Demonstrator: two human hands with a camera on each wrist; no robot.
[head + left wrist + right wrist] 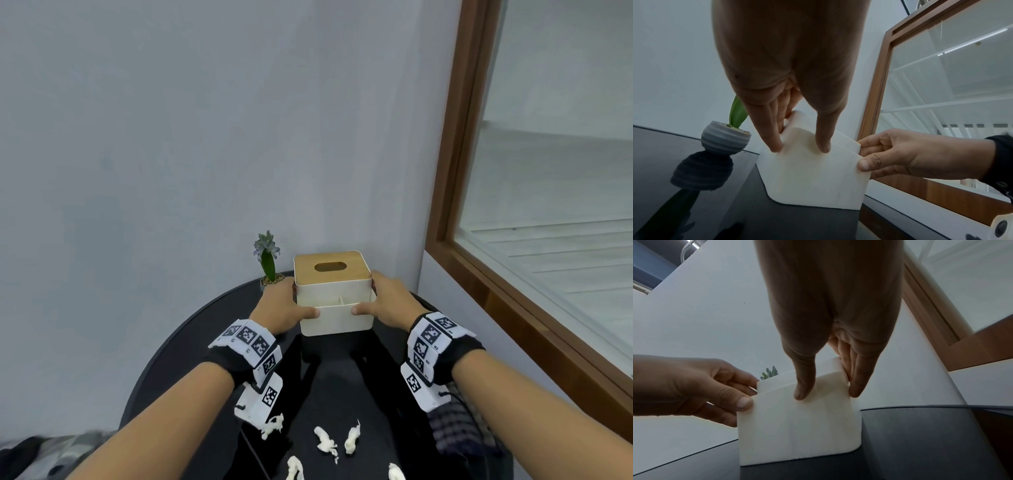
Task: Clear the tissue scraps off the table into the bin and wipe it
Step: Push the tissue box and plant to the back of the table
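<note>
Both hands, left hand (pixel 284 310) and right hand (pixel 387 305), hold white tissue box (pixel 334 308) by sides, thumbs on front, at desk (pixel 191 329) back. Tissue scraps (pixel 325 442) lie near front edge.

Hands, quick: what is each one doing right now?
Left hand: grips the left side of the tissue box, thumb on its front.
Right hand: grips the box's right side, thumb on its front.

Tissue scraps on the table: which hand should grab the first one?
Probably left. Both the left hand and right hand grip the tissue box, but one tissue scrap lies just under the left wrist.
</note>
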